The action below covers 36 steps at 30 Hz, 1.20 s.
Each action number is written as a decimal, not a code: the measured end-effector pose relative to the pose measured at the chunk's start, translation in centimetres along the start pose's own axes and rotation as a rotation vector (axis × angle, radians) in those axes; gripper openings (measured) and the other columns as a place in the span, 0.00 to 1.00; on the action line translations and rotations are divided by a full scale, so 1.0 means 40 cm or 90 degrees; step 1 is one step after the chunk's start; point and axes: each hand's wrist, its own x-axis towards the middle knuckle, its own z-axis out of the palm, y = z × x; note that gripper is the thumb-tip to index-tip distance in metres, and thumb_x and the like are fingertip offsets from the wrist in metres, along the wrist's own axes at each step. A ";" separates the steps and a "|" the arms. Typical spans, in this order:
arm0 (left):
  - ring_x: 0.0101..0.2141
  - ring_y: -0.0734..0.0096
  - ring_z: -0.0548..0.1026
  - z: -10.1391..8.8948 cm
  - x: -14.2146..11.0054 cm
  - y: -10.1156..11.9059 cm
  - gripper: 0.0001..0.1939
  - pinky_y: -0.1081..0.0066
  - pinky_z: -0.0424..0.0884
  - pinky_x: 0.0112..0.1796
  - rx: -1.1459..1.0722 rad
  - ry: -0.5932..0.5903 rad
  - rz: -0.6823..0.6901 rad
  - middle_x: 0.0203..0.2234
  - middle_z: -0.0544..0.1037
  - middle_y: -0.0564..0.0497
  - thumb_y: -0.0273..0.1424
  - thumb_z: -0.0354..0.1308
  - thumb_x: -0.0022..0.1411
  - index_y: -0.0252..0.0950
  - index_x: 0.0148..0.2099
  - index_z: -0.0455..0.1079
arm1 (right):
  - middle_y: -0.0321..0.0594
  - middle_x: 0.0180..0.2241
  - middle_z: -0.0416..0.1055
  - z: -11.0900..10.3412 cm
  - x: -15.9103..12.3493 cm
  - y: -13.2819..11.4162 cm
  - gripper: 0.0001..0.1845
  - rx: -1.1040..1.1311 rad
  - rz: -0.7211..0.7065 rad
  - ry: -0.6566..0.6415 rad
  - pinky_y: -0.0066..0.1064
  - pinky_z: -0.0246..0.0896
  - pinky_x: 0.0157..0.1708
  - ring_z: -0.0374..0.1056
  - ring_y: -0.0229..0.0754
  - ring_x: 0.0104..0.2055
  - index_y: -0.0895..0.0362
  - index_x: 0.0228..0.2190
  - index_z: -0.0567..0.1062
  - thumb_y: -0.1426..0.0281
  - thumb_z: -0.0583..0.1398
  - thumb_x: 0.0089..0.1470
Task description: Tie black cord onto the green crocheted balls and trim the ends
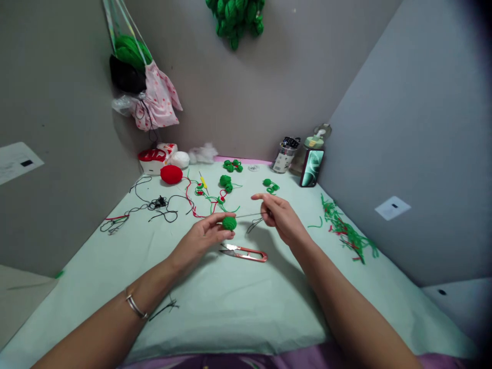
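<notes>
A small green crocheted ball point(229, 223) sits between the thumb and fingers of my left hand point(205, 229). From the ball, a thin dark thread point(251, 214) runs taut to my right hand point(279, 212), which is closed on it with the index finger stretched out to the left. A loose loop of dark strand hangs below those fingers; whether a needle is in them I cannot tell. Just under both hands lie thread snips point(246, 253) with orange-red handles, their blades pointing left.
Green crocheted pieces point(225, 182), a yellow-handled hook point(203, 180) and tangled black yarn point(159, 202) lie beyond my hands. At the back left are a red yarn ball point(171, 175) and a box. A phone point(312, 168) leans at right, near yarn scraps point(346, 230).
</notes>
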 end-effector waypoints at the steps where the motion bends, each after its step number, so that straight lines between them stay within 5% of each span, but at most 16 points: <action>1: 0.45 0.64 0.75 -0.003 0.001 0.002 0.21 0.65 0.66 0.49 -0.027 0.001 -0.003 0.46 0.76 0.48 0.35 0.64 0.61 0.43 0.57 0.72 | 0.29 0.18 0.58 -0.004 0.001 -0.002 0.22 0.015 0.001 0.025 0.25 0.36 0.18 0.44 0.28 0.17 0.61 0.40 0.77 0.55 0.61 0.57; 4: 0.46 0.62 0.76 -0.008 0.004 0.004 0.18 0.62 0.65 0.55 -0.073 0.003 0.000 0.48 0.76 0.48 0.35 0.63 0.62 0.41 0.54 0.75 | 0.28 0.19 0.57 -0.008 0.002 -0.005 0.19 0.077 0.041 0.012 0.24 0.38 0.19 0.44 0.27 0.18 0.62 0.37 0.76 0.57 0.63 0.54; 8: 0.45 0.64 0.76 -0.003 0.005 0.010 0.15 0.61 0.66 0.56 -0.106 0.028 0.017 0.45 0.77 0.48 0.34 0.65 0.60 0.39 0.50 0.76 | 0.37 0.27 0.71 -0.004 0.001 -0.003 0.21 0.056 0.022 -0.034 0.24 0.43 0.18 0.53 0.27 0.19 0.62 0.40 0.76 0.58 0.64 0.53; 13: 0.43 0.66 0.75 -0.001 0.004 0.021 0.14 0.62 0.68 0.54 -0.110 0.068 0.033 0.42 0.76 0.51 0.33 0.68 0.57 0.39 0.47 0.75 | 0.41 0.28 0.76 -0.024 0.020 0.010 0.18 -0.036 -0.112 0.138 0.26 0.55 0.18 0.67 0.35 0.20 0.60 0.37 0.71 0.58 0.64 0.51; 19: 0.40 0.67 0.75 -0.015 0.005 0.010 0.16 0.63 0.66 0.50 -0.046 0.061 0.038 0.40 0.76 0.51 0.35 0.68 0.56 0.42 0.48 0.75 | 0.34 0.20 0.68 -0.032 0.025 0.003 0.14 -0.088 -0.130 0.183 0.25 0.51 0.17 0.60 0.32 0.18 0.60 0.29 0.74 0.61 0.66 0.49; 22: 0.41 0.68 0.73 -0.011 0.003 0.005 0.14 0.64 0.65 0.50 -0.029 0.021 0.031 0.40 0.74 0.52 0.35 0.66 0.59 0.42 0.48 0.74 | 0.35 0.23 0.69 -0.002 0.004 0.000 0.14 -0.091 -0.114 0.128 0.24 0.53 0.19 0.59 0.31 0.20 0.60 0.28 0.76 0.60 0.65 0.51; 25: 0.40 0.70 0.73 -0.003 0.000 0.008 0.12 0.66 0.66 0.48 -0.027 -0.038 0.012 0.42 0.73 0.52 0.35 0.64 0.62 0.42 0.48 0.73 | 0.38 0.30 0.73 0.043 -0.026 0.008 0.15 -0.041 -0.064 -0.043 0.24 0.54 0.19 0.63 0.31 0.20 0.58 0.32 0.73 0.58 0.61 0.57; 30: 0.36 0.71 0.72 0.000 -0.003 0.023 0.10 0.69 0.67 0.41 -0.051 -0.095 0.023 0.37 0.73 0.52 0.35 0.61 0.63 0.40 0.47 0.73 | 0.30 0.19 0.68 0.075 -0.050 0.018 0.15 -0.035 0.062 -0.260 0.24 0.56 0.19 0.64 0.33 0.17 0.55 0.32 0.67 0.56 0.57 0.62; 33: 0.35 0.72 0.72 -0.003 -0.002 0.028 0.08 0.69 0.67 0.41 -0.035 -0.108 0.029 0.35 0.73 0.53 0.35 0.61 0.63 0.40 0.45 0.72 | 0.32 0.20 0.68 0.056 -0.041 0.008 0.15 -0.055 0.060 -0.259 0.23 0.55 0.20 0.62 0.32 0.19 0.57 0.31 0.68 0.58 0.58 0.61; 36: 0.33 0.72 0.72 -0.005 0.000 0.024 0.09 0.69 0.66 0.40 0.028 -0.087 0.019 0.33 0.72 0.54 0.35 0.64 0.61 0.40 0.44 0.72 | 0.30 0.19 0.62 0.036 -0.030 -0.005 0.14 -0.035 0.002 -0.169 0.22 0.50 0.21 0.57 0.30 0.21 0.58 0.29 0.70 0.60 0.61 0.59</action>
